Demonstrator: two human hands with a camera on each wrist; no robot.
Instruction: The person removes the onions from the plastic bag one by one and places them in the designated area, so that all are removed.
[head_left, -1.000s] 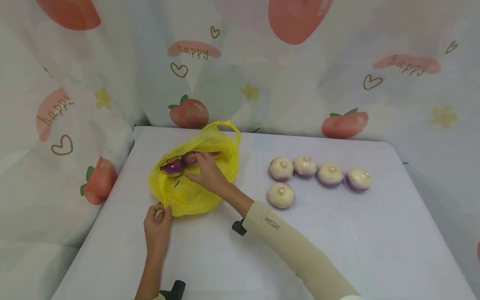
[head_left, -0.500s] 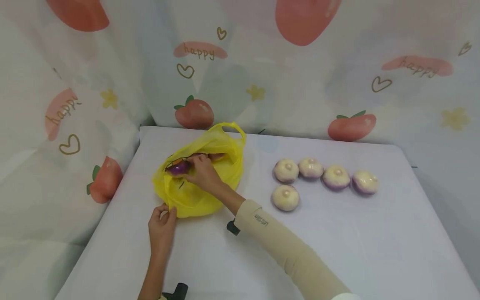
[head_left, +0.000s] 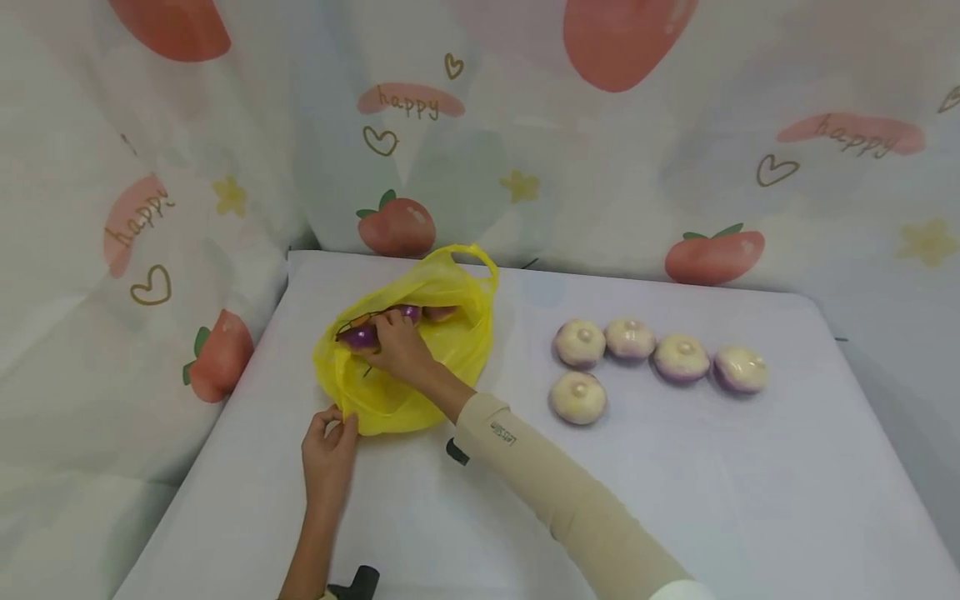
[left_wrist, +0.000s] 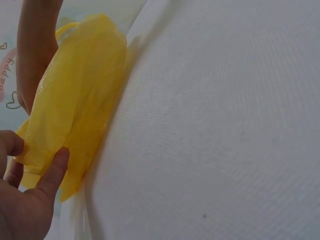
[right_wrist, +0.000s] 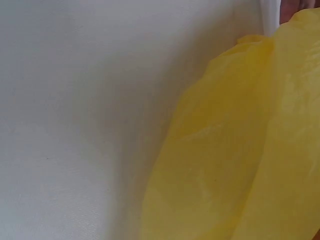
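A yellow plastic bag (head_left: 465,358) lies at the table's left, its mouth facing up and toward the back. My left hand (head_left: 328,454) pinches the bag's near left edge between thumb and fingers; in the left wrist view, the left hand (left_wrist: 32,200) has the thin plastic between its fingertips. Inside the mouth, my right hand (head_left: 401,346) grips a glossy purple onion (head_left: 358,337), fingers over its top and thumb at its near side. Beside that hand two more purple onions (head_left: 440,313) show partly in the bag. The right wrist view is mostly filled by yellow plastic.
Several white-and-purple onions (head_left: 681,358) sit on the white table (head_left: 675,483), right of the bag, in a loose row with one onion (head_left: 578,398) in front. A printed cloth backdrop (head_left: 585,183) stands behind the table and along its left side.
My right hand has shifted left inside the bag, and its fingers have come in around the left onion. The left hand keeps its pinch. The head view has turned slightly left.
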